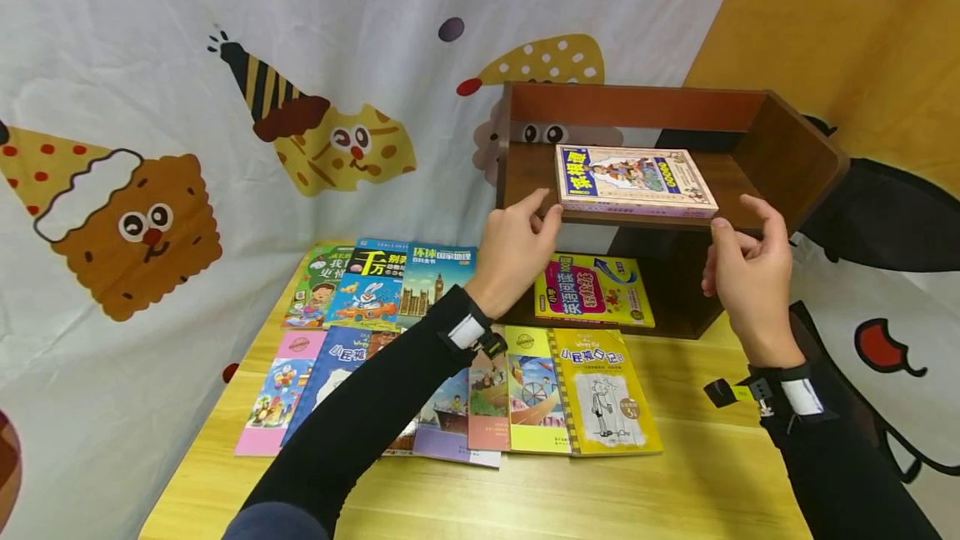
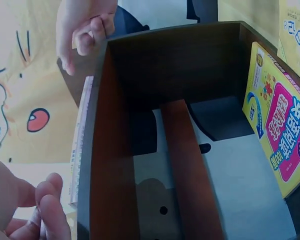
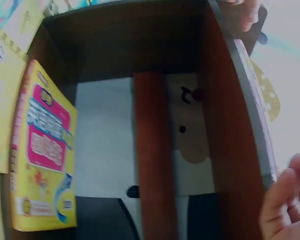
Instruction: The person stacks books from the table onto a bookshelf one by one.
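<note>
A thick cartoon-covered book lies flat on the upper shelf of a brown wooden bookshelf, its pinkish spine toward the front edge. My left hand is at the book's front left corner, thumb and index finger apart, with the fingertips right by the spine. At the opposite front corner is my right hand, its index finger raised and its thumb close to the corner. Neither hand grips the book. On the lower shelf lies a yellow and pink book, which both wrist views also show.
Two overlapping rows of books cover the wooden table left of and before the bookshelf, including a yellow diary book and a blue book with a clock tower. A cartoon-printed cloth hangs behind.
</note>
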Tool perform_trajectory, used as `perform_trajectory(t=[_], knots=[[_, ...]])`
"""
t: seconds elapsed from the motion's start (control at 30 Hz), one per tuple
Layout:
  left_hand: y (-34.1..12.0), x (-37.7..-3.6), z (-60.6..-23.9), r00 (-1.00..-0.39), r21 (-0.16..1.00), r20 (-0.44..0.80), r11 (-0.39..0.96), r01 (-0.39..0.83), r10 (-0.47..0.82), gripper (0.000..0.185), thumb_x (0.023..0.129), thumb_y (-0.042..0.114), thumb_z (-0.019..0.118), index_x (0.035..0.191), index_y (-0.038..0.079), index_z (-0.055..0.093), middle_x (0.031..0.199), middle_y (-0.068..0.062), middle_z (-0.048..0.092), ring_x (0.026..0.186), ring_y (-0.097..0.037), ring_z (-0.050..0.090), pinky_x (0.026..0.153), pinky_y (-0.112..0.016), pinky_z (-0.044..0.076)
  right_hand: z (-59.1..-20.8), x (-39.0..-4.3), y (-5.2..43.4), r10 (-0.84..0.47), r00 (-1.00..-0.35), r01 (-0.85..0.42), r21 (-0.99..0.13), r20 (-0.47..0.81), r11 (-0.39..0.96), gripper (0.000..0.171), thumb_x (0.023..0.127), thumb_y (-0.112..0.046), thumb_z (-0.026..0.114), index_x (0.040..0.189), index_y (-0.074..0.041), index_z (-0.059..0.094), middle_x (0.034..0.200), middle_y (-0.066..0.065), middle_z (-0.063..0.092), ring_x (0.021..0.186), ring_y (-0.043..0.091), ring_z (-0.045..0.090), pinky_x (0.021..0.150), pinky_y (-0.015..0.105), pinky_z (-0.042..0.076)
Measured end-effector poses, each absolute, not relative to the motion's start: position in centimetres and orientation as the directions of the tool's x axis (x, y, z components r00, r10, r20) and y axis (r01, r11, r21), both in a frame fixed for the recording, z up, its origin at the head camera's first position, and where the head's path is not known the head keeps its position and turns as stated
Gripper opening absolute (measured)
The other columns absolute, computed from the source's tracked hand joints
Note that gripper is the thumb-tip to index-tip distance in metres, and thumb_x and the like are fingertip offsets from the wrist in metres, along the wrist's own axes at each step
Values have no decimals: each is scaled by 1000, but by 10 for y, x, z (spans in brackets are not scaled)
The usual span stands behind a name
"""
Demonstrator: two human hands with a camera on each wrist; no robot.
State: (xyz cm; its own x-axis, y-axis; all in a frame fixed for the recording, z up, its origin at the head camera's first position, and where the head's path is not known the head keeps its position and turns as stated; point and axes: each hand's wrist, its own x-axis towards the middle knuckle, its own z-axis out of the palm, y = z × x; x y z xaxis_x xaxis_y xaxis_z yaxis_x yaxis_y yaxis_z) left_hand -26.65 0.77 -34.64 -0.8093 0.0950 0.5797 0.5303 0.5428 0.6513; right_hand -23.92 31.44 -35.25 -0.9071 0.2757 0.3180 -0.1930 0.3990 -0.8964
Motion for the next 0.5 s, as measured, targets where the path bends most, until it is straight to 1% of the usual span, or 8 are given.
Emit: perform_trajectory(t=[0.07, 0.13, 0.23, 0.37, 0.47, 0.5], knots=[[2, -260, -352, -786, 643, 608, 514, 568, 108, 36, 108, 33, 56, 131, 10, 71, 60, 7, 57, 44, -9, 45, 43, -27, 28, -363, -231, 312, 267, -882, -266, -877, 389, 400, 50, 106, -35, 58, 152, -26, 40, 68, 3, 57, 46, 22, 52, 44, 27, 50], [-3, -252, -360, -768, 633, 626, 485, 603, 137, 31, 108, 31, 54, 124, 13, 75, 63, 8, 59, 45, -8, 44, 45, -26, 29, -377, -226, 310, 237, -875, -306, -860, 423, 408, 44, 107, -31, 57, 149, -22, 45, 68, 5, 56, 47, 23, 52, 44, 28, 49], [-9, -241, -382, -772, 646, 610, 450, 617, 182, 28, 109, 31, 53, 117, 17, 77, 65, 10, 60, 44, -6, 43, 45, -25, 31, -404, -222, 306, 155, -897, -314, -843, 414, 438, 37, 108, -31, 55, 143, -20, 53, 69, 6, 57, 49, 23, 55, 45, 32, 51], [-17, -231, -421, -818, 690, 545, 454, 564, 187, 27, 109, 32, 54, 115, 19, 77, 64, 11, 60, 44, -5, 44, 45, -24, 34, -449, -220, 299, 48, -954, -242, -857, 295, 455, 32, 108, -36, 54, 132, -17, 63, 80, 15, 63, 56, 27, 61, 49, 36, 55], [-29, -233, -451, -846, 699, 510, 501, 511, 151, 27, 108, 33, 55, 113, 20, 78, 62, 11, 59, 44, -5, 45, 45, -24, 35, -484, -215, 296, -16, -989, -136, -854, 148, 503, 37, 108, -43, 54, 128, -15, 65, 94, 21, 66, 68, 33, 66, 55, 38, 59], [-34, -235, -460, -851, 694, 507, 523, 495, 132, 27, 108, 33, 56, 112, 19, 78, 62, 12, 59, 44, -5, 46, 45, -23, 37, -495, -213, 295, -31, -995, -100, -848, 98, 521, 39, 107, -44, 54, 129, -14, 65, 96, 22, 66, 70, 34, 66, 55, 39, 59]])
